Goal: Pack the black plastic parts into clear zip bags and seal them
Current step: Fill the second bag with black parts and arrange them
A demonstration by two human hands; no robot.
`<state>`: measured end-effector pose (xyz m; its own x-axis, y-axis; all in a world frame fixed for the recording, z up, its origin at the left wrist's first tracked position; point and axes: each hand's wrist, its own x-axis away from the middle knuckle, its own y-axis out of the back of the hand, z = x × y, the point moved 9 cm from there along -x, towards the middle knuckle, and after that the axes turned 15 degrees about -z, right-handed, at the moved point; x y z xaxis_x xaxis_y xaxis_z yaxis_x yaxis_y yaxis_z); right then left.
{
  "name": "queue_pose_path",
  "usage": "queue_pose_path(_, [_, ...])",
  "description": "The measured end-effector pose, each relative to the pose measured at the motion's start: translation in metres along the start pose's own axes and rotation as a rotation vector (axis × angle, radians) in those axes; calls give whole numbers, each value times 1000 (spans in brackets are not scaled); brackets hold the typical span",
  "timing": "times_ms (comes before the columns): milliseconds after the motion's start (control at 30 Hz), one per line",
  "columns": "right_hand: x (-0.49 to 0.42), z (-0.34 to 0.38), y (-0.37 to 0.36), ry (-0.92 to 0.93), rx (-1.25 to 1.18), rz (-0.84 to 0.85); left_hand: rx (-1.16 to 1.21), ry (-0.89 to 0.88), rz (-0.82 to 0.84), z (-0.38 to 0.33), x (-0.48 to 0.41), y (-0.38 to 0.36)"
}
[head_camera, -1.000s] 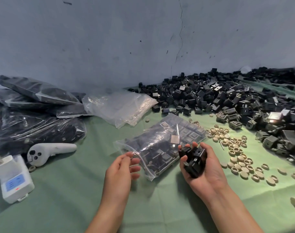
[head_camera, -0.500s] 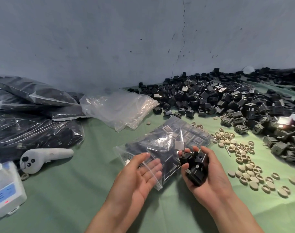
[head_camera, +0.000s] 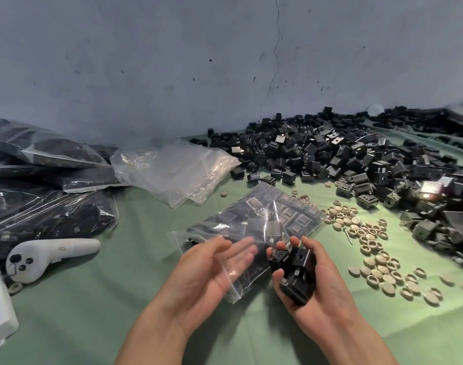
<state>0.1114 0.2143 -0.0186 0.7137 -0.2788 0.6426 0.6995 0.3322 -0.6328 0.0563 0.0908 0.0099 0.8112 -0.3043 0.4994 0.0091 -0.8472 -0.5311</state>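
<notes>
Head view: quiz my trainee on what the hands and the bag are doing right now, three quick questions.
1. True or false: the right hand holds black parts.
2. The part-filled zip bag lies: A) on the green cloth B) in a cardboard box C) on a shelf.
3. Fill in: the tan rings lie to the person's ___ of the bag.
Key: 1 true; 2 A; 3 right.
</notes>
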Motion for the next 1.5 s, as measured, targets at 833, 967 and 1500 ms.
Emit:
queue_pose_path(833, [12, -7, -4, 13, 139, -3, 210, 182, 81, 6, -19, -21])
queue_pose_path(967, [12, -9, -5, 1, 155, 11, 235, 186, 37, 10, -21, -21])
queue_pose_path(1500, [13, -6, -5, -13, 173, 25, 192, -121, -199, -24, -12, 18])
